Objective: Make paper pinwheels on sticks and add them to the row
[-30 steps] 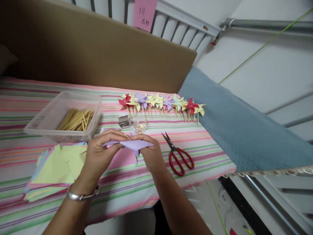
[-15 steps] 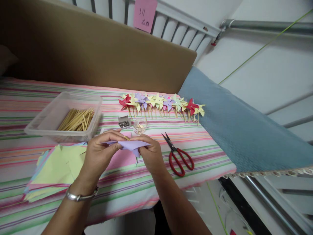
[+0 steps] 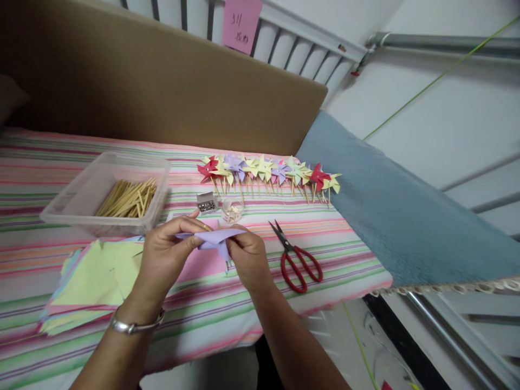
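Note:
A purple paper pinwheel (image 3: 217, 238) is held up between both hands, its blades partly folded. My left hand (image 3: 173, 244) pinches its left side, thumb in front and fingers behind. On the other side my right hand (image 3: 248, 252) grips a blade with thumb and bent fingers. A bit of tan shows behind the paper by the left fingers; I cannot make out what it is. Beneath the hands lies a pink paper sheet (image 3: 203, 265). Just beyond them stand a small box of metal pins (image 3: 207, 205) and a round clear tub (image 3: 233, 210) of tiny pale pieces.
Red-handled scissors (image 3: 298, 260) lie right of my hands, blades slightly apart. Finished pinwheels (image 3: 264, 169) line the table's back. At left are a plastic bin (image 3: 60, 208) of wooden sticks and a stack of coloured paper (image 3: 93, 276). A cardboard panel (image 3: 182, 81) stands behind.
My right hand has shifted slightly left and turned a little, and the purple paper's blade has tilted with it. My left hand stays nearly in place.

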{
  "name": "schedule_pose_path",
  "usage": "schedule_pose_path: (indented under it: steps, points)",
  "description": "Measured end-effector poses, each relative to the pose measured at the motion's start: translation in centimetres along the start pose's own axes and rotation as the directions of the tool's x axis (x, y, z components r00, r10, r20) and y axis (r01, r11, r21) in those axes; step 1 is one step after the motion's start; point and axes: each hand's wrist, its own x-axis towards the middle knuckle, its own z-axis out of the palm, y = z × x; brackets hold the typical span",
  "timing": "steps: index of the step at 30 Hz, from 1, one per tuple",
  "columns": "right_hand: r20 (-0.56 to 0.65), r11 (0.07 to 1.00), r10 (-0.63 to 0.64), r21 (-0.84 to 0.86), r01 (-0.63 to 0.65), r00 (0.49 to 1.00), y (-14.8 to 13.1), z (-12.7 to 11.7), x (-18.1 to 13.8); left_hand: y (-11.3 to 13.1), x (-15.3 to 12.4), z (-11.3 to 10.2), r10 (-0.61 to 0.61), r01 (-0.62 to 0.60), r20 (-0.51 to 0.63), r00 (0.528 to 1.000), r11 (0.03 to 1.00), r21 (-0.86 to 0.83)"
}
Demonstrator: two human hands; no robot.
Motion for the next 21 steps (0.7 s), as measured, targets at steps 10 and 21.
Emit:
schedule_pose_path:
  steps: [10,21]
  points:
    - [-0.018,1.000,0.024,0.004,-0.024,1.000,0.44,0.18,-0.03,0.01,-0.06,0.12,0.007,-0.006,-0.022,1.000,1.000,0.009]
    - [-0.019,0.997,0.004,-0.078,-0.006,1.000,0.87,-0.05,-0.06,-0.13,-0.08,0.22,-0.003,0.002,-0.043,0.999,1.000,-0.030]
